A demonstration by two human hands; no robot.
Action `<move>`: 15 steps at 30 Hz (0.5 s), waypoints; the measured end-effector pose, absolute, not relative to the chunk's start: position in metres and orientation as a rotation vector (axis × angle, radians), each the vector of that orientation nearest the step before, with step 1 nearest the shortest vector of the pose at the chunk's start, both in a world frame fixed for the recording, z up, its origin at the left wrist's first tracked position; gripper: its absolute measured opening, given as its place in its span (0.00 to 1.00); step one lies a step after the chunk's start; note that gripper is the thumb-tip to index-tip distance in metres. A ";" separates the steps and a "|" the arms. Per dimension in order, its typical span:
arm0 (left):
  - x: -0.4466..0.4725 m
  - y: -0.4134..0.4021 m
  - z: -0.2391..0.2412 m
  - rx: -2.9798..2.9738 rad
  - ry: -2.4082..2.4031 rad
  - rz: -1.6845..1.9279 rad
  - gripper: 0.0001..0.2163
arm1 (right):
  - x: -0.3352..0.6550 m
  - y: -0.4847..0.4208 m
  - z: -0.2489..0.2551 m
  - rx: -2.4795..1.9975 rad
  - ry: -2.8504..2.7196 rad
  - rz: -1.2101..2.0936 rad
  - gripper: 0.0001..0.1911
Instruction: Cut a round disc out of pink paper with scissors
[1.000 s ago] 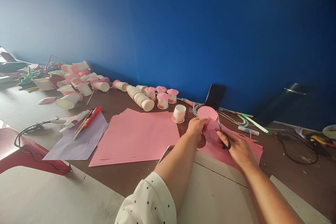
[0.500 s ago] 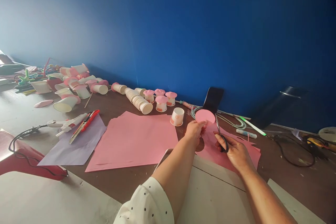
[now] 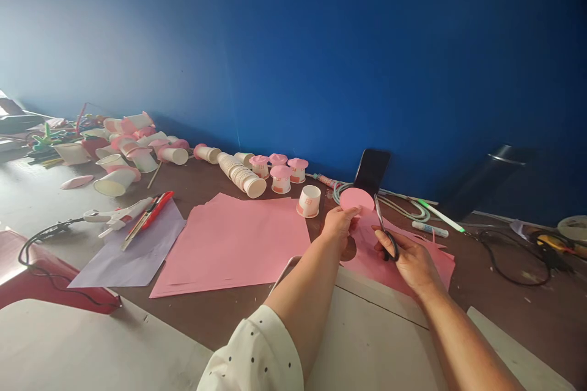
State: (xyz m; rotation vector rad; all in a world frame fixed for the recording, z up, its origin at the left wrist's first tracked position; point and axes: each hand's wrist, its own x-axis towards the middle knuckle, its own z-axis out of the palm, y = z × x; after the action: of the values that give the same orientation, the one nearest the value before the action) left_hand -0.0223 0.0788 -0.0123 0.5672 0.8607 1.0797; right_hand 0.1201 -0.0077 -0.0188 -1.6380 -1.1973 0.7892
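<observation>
My left hand (image 3: 340, 223) pinches the near edge of a pink paper circle (image 3: 356, 197), holding it up over the table. In my right hand (image 3: 409, 258) is a pair of scissors (image 3: 389, 242) with black handles, blades pointing up beside the circle's right edge. Whether the blades touch the paper I cannot tell. Cut pink paper (image 3: 367, 244) with a round gap lies beneath both hands. Left of my left hand stands a single paper cup (image 3: 309, 202) with a window drawn on it.
Pink sheets (image 3: 233, 244) lie at the middle, with a utility knife (image 3: 147, 218) and glue gun (image 3: 120, 214) to their left. Behind stand cup houses with pink roofs (image 3: 280, 175) and stacked cups (image 3: 241, 175). A phone (image 3: 372, 170) leans on the blue wall (image 3: 293, 61).
Both hands stay nearly where they were. The circle sits slightly lower and further left relative to the scissors; the view has shifted a little.
</observation>
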 end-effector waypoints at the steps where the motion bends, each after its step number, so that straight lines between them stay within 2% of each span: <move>1: -0.022 0.079 -0.013 0.562 0.853 1.083 0.15 | 0.120 -0.008 -0.019 -1.640 -1.197 0.794 0.27; 10: -0.022 0.080 -0.015 0.568 0.839 1.093 0.15 | 0.117 -0.008 -0.015 -1.615 -1.160 0.837 0.28; 15: -0.022 0.079 -0.014 0.548 0.837 1.084 0.12 | 0.118 -0.008 -0.020 -1.608 -1.170 0.844 0.29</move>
State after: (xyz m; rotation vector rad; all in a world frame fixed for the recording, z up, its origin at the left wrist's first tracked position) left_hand -0.0221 0.0792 -0.0136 0.5480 0.8369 1.0837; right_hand 0.1184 -0.0076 -0.0201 -1.6078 -1.1699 0.8439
